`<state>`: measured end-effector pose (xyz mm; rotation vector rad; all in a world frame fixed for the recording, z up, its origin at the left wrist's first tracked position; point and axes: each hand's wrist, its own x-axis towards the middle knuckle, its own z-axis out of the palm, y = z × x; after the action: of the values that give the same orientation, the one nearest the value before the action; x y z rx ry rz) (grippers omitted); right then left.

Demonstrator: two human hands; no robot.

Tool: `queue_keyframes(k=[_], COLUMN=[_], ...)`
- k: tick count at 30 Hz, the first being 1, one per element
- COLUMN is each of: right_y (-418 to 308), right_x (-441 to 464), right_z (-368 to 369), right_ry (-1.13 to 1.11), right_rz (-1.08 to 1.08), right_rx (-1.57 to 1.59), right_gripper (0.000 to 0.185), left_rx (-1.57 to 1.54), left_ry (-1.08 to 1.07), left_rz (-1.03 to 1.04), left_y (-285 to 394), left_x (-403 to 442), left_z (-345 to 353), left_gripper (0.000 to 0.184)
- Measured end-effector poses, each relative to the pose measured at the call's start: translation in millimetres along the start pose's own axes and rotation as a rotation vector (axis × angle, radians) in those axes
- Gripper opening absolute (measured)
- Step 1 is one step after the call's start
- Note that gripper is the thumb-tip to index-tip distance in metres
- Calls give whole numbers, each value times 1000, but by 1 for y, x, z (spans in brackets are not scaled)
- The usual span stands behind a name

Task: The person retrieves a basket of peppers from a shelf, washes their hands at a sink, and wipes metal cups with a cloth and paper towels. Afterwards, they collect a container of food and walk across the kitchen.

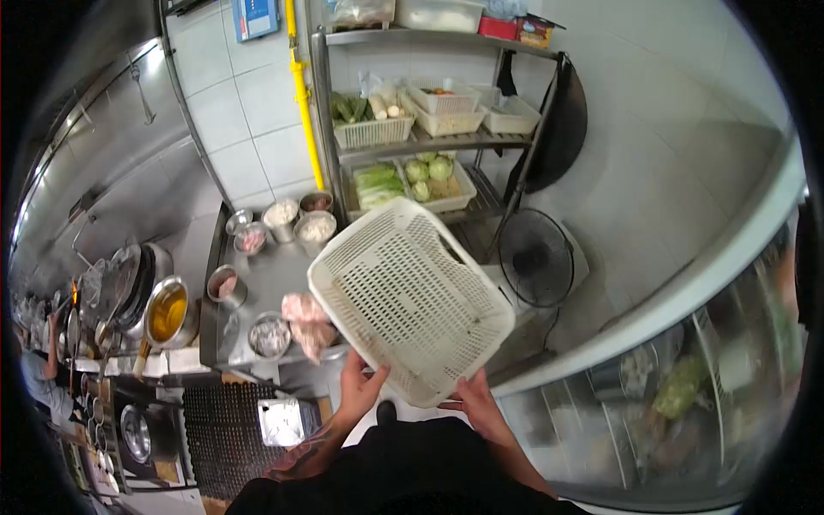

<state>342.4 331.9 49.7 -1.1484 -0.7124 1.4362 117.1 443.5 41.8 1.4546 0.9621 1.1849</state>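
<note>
A white plastic basket (416, 296) with slotted walls and base is held up in front of me, tilted so its inside faces me. Nothing lies in it apart from a few small specks near the lower edge. My left hand (362, 386) grips the lower left rim, with the thumb inside and the fingers hidden behind. At the lower right corner, my right hand (477, 402) is closed on the rim. Left of the basket, pale pink raw meat (309, 324) rests on the steel counter (257, 287).
Metal bowls of ingredients (281, 219) stand on the counter. Behind is a steel rack (360, 154) with vegetable baskets. A fan (536, 257) stands right of it, and a glass-fronted case (652, 403) curves along my right. A pot of yellow liquid (167, 313) and another person (41, 382) are at left.
</note>
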Motion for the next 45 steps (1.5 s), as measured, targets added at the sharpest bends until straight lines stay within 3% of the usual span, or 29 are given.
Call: queue_keyframes(k=[1, 2, 5, 6, 9, 12, 15, 17, 19, 28, 31, 33, 35, 37, 39, 41, 45], right_y=[-13, -19, -47, -67, -106, -168, -236, -281, -327, -507, -512, -497, -461, -428, -391, -385, -409], right_x=[18, 43, 107, 127, 213, 301, 404, 458, 528, 762, 807, 817, 795, 751, 723, 716, 757], right_z=[9, 8, -23, -27, -71, -109, -160, -176, -202, -273, -305, -312, -301, -238, -189, -147, -121], right_ry=[117, 241, 335, 386, 392, 309, 253, 196, 204, 285, 384, 470, 481, 608, 374, 86, 3], right_rz=[-23, -80, -147, -195, -298, -356, -390, -439, -451, -597, -585, -464, -531, -709, -561, -311, -96], right_rx=[124, 121, 190, 259, 297, 348, 315, 316, 264, 278, 242, 108, 123, 180, 125, 97, -59], right_gripper=[69, 63, 55, 47, 48, 45, 44, 44, 44, 36, 36, 36, 42, 52, 75, 84, 89], left_rx=[37, 42, -15, 34, 76, 292, 418, 408, 290, 396, 442, 511, 509, 484, 480, 438, 501], left_ry=[-52, -105, -152, -254, -502, -484, -252, -175, 52, 373, 337, 347, 398, 448, 489, 524, 536], left_rz=[51, -30, 1, 48, 88, 159, 52, -50, -87, -222, -232, -230, -229, -245, -266, -281, -240], left_y=[7, 13, 41, 32, 39, 22, 11, 11, 5, -6, -4, 0, -2, -11, -9, -1, -3], left_x=[29, 52, 105, 119, 161, 202, 233, 243, 254, 272, 275, 276, 271, 261, 255, 246, 221], left_z=[5, 10, 38, 38, 50, 58, 65, 70, 81, 104, 105, 107, 108, 107, 103, 102, 89], left_gripper=[55, 64, 70, 69, 53, 42, 34, 31, 29, 23, 23, 23, 21, 21, 21, 21, 21])
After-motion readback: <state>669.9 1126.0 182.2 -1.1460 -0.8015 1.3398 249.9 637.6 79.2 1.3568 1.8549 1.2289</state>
